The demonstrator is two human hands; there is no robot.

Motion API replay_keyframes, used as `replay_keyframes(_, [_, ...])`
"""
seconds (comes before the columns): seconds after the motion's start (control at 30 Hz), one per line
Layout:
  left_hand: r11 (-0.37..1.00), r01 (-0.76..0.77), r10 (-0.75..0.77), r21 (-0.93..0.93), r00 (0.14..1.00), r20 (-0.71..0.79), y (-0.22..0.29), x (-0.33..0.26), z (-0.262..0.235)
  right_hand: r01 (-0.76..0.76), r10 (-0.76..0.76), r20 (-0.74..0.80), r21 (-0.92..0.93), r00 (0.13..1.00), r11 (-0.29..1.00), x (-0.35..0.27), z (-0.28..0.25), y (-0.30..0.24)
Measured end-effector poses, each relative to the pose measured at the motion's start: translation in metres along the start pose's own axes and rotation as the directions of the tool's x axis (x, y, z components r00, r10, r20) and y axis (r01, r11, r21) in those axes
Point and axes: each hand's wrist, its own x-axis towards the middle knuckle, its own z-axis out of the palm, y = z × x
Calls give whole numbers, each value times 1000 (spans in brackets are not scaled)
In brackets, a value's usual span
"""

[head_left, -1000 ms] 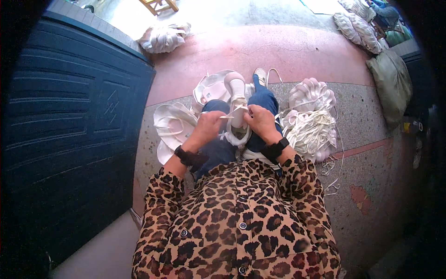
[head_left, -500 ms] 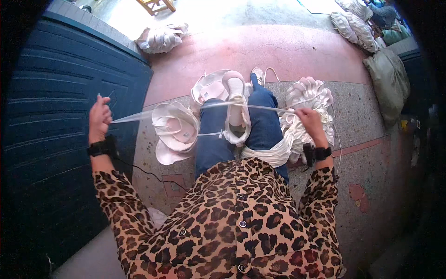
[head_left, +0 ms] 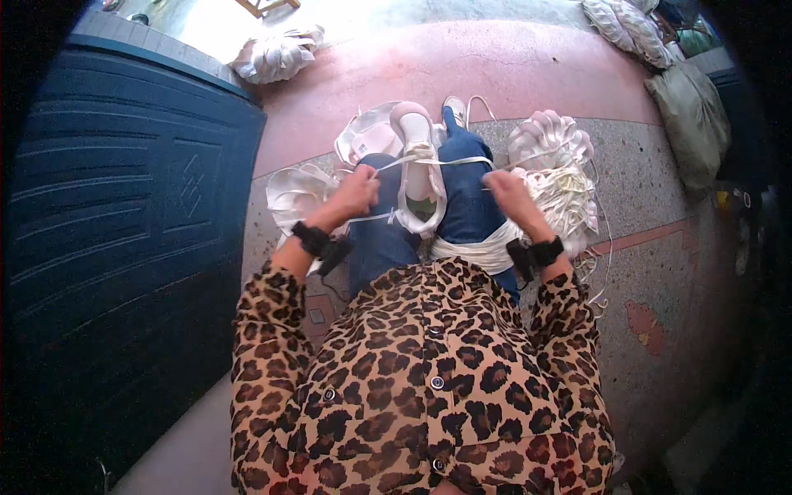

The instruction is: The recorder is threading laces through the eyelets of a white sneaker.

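Note:
A white shoe upper with a pale pink toe (head_left: 410,113) sits upright between my thighs, its opening toward me. A white shoelace (head_left: 462,162) runs out to both sides from its eyelet area. My left hand (head_left: 360,191) is closed on the lace's left part, over my left thigh. My right hand (head_left: 509,195), closed on the other part, is beside my right thigh. A hank of white laces (head_left: 478,252) drapes over that thigh. Another white lace or strap (head_left: 371,218) with a small knot lies beside the shoe's left side.
More pale uppers lie left (head_left: 289,194) and beyond my left knee (head_left: 363,136). At right are a fanned stack of uppers (head_left: 549,142) and a tangle of laces (head_left: 569,198). A blue panelled door (head_left: 157,173) stands left; a grey-green sack (head_left: 691,124) leans right.
Both hands have come inward, the left one much farther, from far out near the door to beside the shoe. The long stretched lace is now drawn in close around the shoe.

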Motion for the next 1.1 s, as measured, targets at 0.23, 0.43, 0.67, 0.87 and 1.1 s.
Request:
replay_keyframes(0.23, [982,-152,169,115,974,-151,20,8,32,114,-112,127,-10,986,993,16,46,-53])
replay_keyframes(0.43, [974,-209,223,86,947,-233,3,15,36,217,-225,5,-284,974,934,41,67,-41])
replay_keyframes(0.67, [929,-261,339,262,885,-320,4,24,41,88,-122,-63,-391,991,916,44,79,-56])
replay_keyframes(0.87, [894,-323,413,309,862,-293,9,23,38,82,-130,-93,-406,987,910,45,80,-61])
replay_keyframes(1.1, [871,-353,454,342,844,-286,14,22,40,170,-199,-14,-460,980,871,48,75,-62])
